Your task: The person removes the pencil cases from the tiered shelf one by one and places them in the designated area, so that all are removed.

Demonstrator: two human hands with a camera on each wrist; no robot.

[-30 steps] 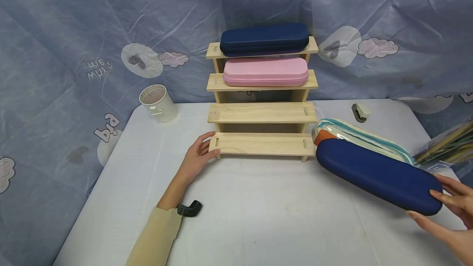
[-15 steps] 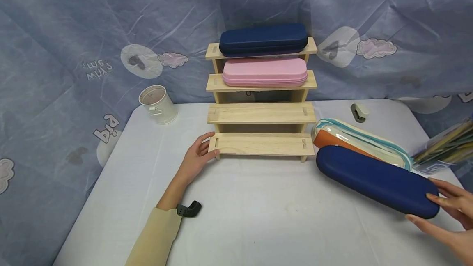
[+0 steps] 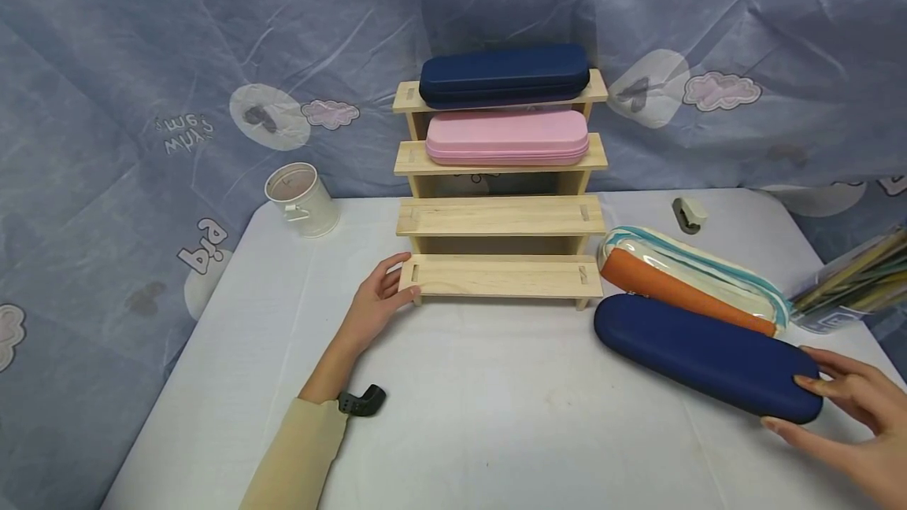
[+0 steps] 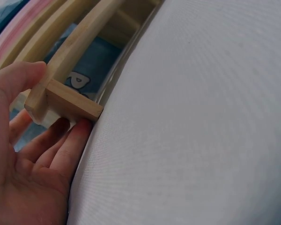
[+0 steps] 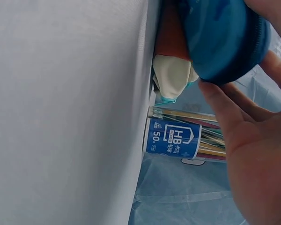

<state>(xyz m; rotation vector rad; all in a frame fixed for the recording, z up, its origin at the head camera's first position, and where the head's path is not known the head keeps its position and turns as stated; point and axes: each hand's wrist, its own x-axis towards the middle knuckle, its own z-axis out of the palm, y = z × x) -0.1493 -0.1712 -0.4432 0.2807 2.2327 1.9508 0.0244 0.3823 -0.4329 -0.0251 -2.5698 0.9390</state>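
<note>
Blue case in the right hand. The blue case (image 3: 708, 358) lay to the left of the right hand (image 3: 853, 415), whose fingers (image 3: 839, 390) and thumb pinched only its right end. In the right wrist view the gripped end stood clear of the table (image 3: 496, 415); whether the far end touched the table could not be told.

Its long axis ran aslant, from the right hand leftward and away from the person, so that the free end pointed toward the right end of the lowest shelf (image 3: 499, 275), near it but apart. That shelf ran from side to side, at an angle to the case. The right hand was much the nearer to the case; the left hand (image 3: 377, 297) gripped the opposite end of the same shelf, thumb over the board and fingers curved beside its support.

Just behind the case lay a clear pouch (image 3: 680, 290) with an orange panel, nearly parallel to it. On the upper shelves rested a navy case (image 3: 506, 73) and, one step below, a pink case (image 3: 506, 136), both lengthwise along their boards. A pencil tub (image 5: 173, 138) stood beyond the right hand.
</note>
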